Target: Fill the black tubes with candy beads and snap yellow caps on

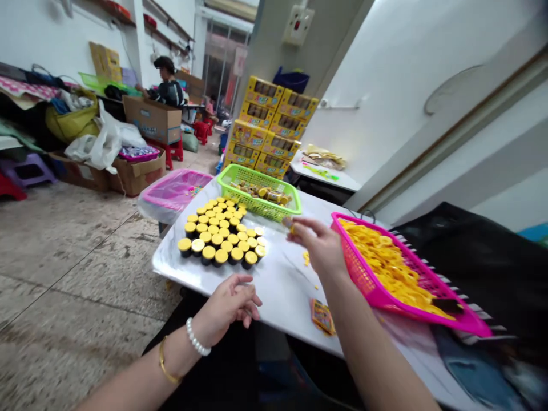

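My left hand (234, 303) hovers by the near edge of the white table (278, 285), fingers loosely bent and apart, with nothing in it. Above the table, my right hand (317, 242) pinches a small brown-and-yellow piece (288, 222) whose kind I cannot make out. Just beyond it stands a green basket (295, 206) holding similar small pieces. Several black jars with yellow lids (220, 257) stand in rows left of my right hand. A small stack of printed cards (322, 315) lies below my right wrist. Yellow bits (306, 258) are scattered on the tabletop.
A pink basket (363, 274) full of yellow plastic rings stands at the right. Stacked yellow boxes (265, 128) rise behind the green basket. At the left is a pink, plastic-lined tub (171, 191). Farther back, a person (169, 85) sits near a cardboard box (152, 120).
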Tool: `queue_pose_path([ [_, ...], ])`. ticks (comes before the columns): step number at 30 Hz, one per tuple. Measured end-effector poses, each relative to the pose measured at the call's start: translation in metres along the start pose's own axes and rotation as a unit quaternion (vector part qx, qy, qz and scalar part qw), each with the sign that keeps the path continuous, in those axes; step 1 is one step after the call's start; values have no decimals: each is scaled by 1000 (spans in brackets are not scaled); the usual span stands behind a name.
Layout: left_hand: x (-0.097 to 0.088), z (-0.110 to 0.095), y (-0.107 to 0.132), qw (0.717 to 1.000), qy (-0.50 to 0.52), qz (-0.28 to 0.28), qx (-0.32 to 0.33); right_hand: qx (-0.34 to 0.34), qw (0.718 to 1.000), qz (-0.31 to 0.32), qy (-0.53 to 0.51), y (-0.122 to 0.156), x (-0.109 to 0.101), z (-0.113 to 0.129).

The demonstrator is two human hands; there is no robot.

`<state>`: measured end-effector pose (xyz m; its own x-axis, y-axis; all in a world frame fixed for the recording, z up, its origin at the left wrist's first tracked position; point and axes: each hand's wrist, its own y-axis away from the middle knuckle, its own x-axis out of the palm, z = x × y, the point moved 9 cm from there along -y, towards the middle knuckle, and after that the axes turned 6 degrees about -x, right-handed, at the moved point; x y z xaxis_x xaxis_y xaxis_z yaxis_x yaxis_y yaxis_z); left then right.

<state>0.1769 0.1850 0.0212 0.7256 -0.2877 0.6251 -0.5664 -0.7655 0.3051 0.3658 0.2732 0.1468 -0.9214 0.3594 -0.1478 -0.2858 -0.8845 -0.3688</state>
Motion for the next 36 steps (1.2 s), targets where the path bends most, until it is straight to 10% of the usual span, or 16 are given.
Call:
queue_pose_path([
  [3, -2, -2, 2, 1000, -1, -21, 9, -73, 996, -58, 9, -76, -11, 27],
  [6, -6, -5, 6, 1000, 2, -23, 16, -81, 993, -11, 83, -96, -15, 32],
  [15, -8, -4, 8, 999, -35, 0, 31, -55, 907, 103, 405, 89, -94, -28],
  [20, 5, -3, 7, 997, -62, -21, 38, -90, 907, 64, 405, 127, -109, -56],
  [26, 17, 7, 12, 995, -91, -30, 24, -198, 888, 21, 414, 135, -85, -13],
  [31, 24, 1, 13, 987, -153, -23, 51, -300, 895, 33, 329, 158, -21, 42],
  [36, 4, -19, 18, 972, -178, -75, 130, -146, 979, 9, 143, 158, 15, 17],
])
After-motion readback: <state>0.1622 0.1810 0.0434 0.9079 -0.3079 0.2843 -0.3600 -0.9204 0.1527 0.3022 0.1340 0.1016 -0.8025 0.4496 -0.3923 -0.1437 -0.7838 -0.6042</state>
